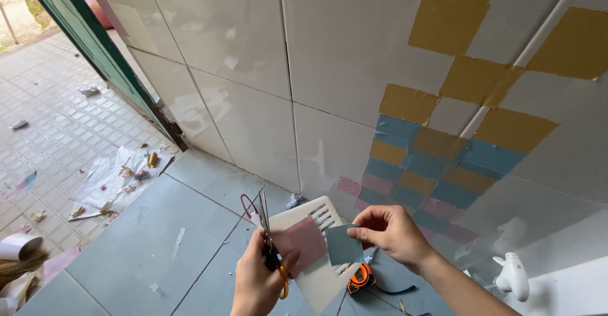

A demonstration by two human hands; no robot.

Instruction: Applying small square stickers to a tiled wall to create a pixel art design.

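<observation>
My left hand [256,281] grips a pair of scissors [268,237] with orange and black handles, blades pointing up, together with a pink paper square [302,244]. My right hand [392,230] pinches a grey-blue paper square [344,245] by its upper right corner. Both hands hover over a white slotted plastic stool [320,278]. On the white tiled wall [253,69] ahead is a checker pattern of yellow squares [446,19], blue squares [396,128] and pink squares [348,185].
An orange tape measure [360,278] lies on the grey floor tiles [145,240] beside the stool. A white hook-like fixture [512,275] sits at lower right. A green door frame [95,44] opens left onto a littered paved yard with white paper scraps [117,180].
</observation>
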